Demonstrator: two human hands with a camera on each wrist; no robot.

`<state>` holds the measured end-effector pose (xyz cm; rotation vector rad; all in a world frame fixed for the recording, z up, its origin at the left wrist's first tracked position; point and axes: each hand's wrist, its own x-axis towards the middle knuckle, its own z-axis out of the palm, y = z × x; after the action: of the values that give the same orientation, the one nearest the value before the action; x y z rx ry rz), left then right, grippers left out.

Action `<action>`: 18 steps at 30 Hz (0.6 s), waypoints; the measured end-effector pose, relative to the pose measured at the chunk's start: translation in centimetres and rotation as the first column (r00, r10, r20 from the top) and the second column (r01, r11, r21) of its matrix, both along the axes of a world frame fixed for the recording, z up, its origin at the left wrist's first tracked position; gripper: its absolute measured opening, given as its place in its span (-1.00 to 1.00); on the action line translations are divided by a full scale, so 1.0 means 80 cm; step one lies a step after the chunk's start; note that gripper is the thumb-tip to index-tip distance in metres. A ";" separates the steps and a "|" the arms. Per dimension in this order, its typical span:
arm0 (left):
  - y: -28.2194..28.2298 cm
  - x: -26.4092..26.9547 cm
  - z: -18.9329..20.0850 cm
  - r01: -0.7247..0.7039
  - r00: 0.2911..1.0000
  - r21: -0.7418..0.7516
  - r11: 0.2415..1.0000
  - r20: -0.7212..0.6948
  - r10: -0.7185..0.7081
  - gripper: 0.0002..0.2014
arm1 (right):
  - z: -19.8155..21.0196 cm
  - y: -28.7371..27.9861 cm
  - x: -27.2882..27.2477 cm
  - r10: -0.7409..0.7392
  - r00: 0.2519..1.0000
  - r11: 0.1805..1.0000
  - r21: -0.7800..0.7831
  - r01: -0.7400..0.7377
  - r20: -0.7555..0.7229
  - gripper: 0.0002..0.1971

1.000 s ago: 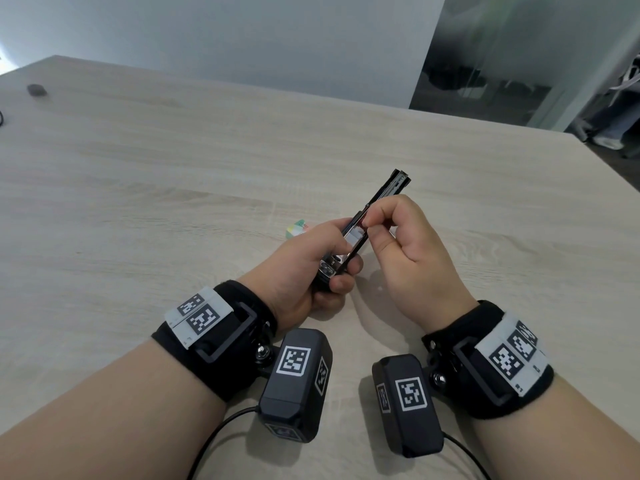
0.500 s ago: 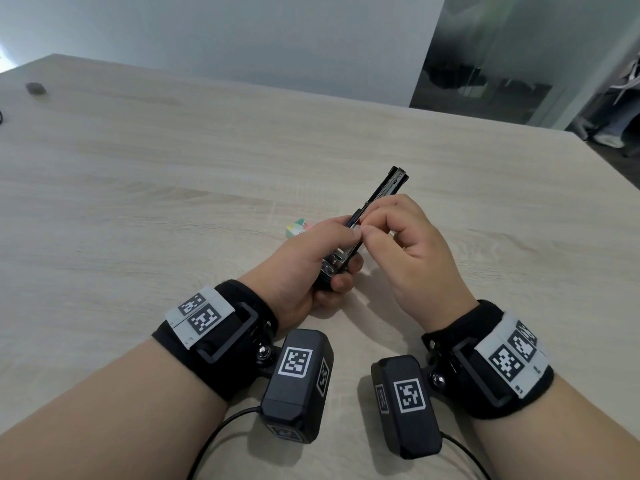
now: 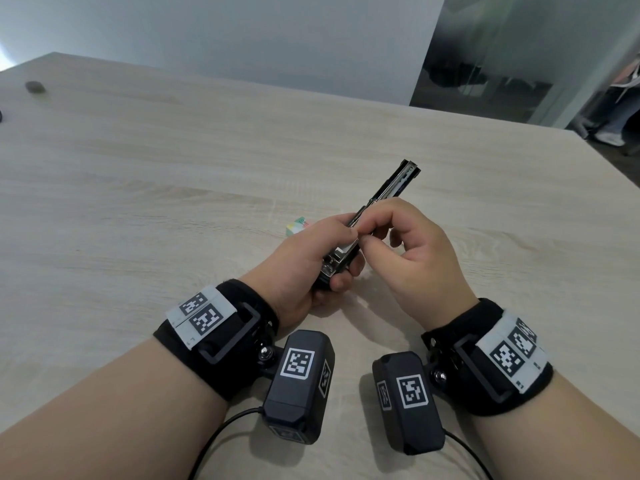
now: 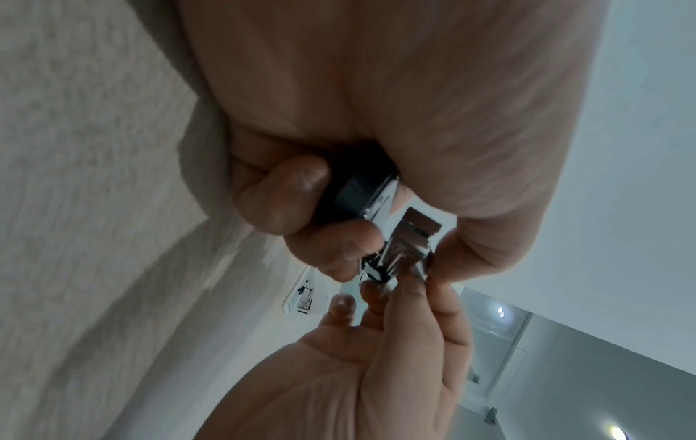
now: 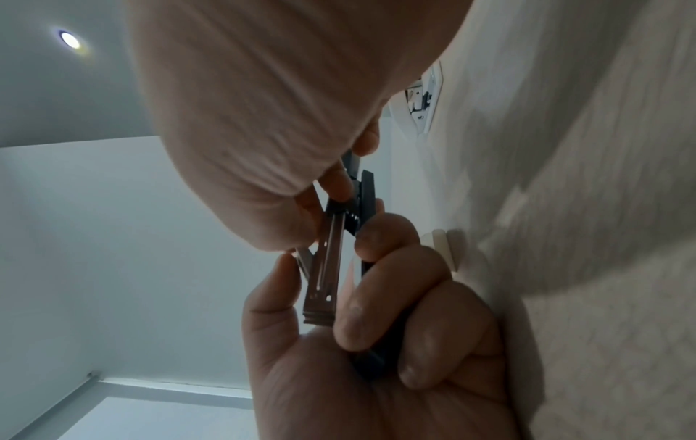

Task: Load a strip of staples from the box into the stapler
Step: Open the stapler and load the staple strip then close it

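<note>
My left hand (image 3: 341,259) grips the rear of the black stapler (image 3: 394,188), which is held above the table with its front pointing up and to the right. The metal magazine (image 5: 325,268) lies bare between the two hands. Against it my right hand (image 3: 362,235) pinches a thin grey staple strip (image 5: 302,262) with thumb and forefinger, right beside my left thumb. Most of the strip is hidden by fingers. The small staple box (image 3: 297,226) lies on the table just beyond my left hand, open and white in the left wrist view (image 4: 303,297).
The pale wooden table (image 3: 173,188) stretches far to the left and ahead. A small dark object (image 3: 34,87) sits near its far left corner. A small pale piece (image 5: 440,247) lies by my left fingers. Beyond the right edge is a dark floor.
My right hand has slid down along the stapler's magazine toward my left thumb. The stapler stays in my left hand, shifted only slightly.
</note>
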<state>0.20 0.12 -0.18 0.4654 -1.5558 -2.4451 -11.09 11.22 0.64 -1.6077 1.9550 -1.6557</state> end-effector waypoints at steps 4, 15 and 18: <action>-0.002 -0.001 -0.002 -0.002 1.000 0.031 1.000 -0.015 0.003 -0.61 | 0.001 -0.001 -0.005 0.031 0.995 0.999 -0.015 -0.032 -0.098 -0.87; -0.003 -0.002 -0.003 -0.015 1.000 0.059 0.998 0.026 0.014 -0.75 | -0.003 -0.004 -0.012 0.070 0.976 0.998 0.013 -0.069 -0.207 -0.88; -0.002 -0.002 -0.003 -0.023 0.999 0.079 0.997 0.031 0.021 -0.58 | -0.004 -0.004 -0.012 0.031 0.992 0.999 0.018 -0.029 -0.124 -0.90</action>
<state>0.08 -0.07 -0.42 0.5328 -1.4614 -2.5013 -12.03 10.93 0.33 -1.7648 1.9850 -1.5599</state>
